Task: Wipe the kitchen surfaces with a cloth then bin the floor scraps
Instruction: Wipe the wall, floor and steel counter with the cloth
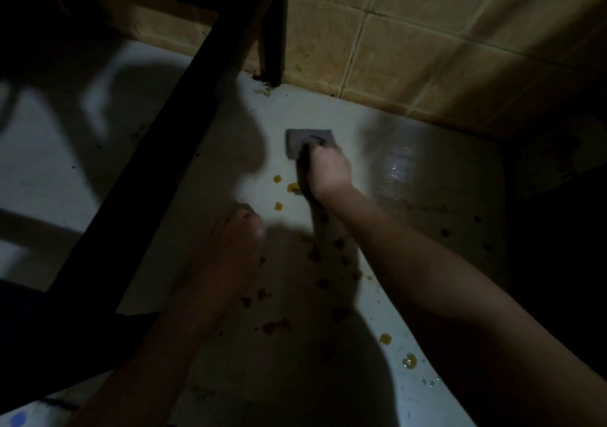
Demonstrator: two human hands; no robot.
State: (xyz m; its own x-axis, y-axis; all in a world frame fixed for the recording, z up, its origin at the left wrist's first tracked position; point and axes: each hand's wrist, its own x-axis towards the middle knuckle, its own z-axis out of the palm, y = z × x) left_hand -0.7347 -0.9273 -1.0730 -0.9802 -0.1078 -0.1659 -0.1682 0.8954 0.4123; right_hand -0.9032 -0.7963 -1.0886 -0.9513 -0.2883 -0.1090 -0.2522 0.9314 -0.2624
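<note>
On the pale floor (410, 229) lie several small orange and brown scraps (278, 206), spread from the middle toward the lower right. My right hand (328, 172) presses a grey square cloth (303, 139) flat on the floor near the tiled wall, fingers curled over its near edge. My left hand (235, 239) hovers in shadow just left of the scraps, fingers loosely bent; nothing shows in it.
A dark furniture frame (184, 137) runs diagonally across the left, with its leg (272, 48) standing at the wall. Tan wall tiles (427, 42) fill the top right. A wet sheen (397, 167) shows right of the cloth. The right edge is dark.
</note>
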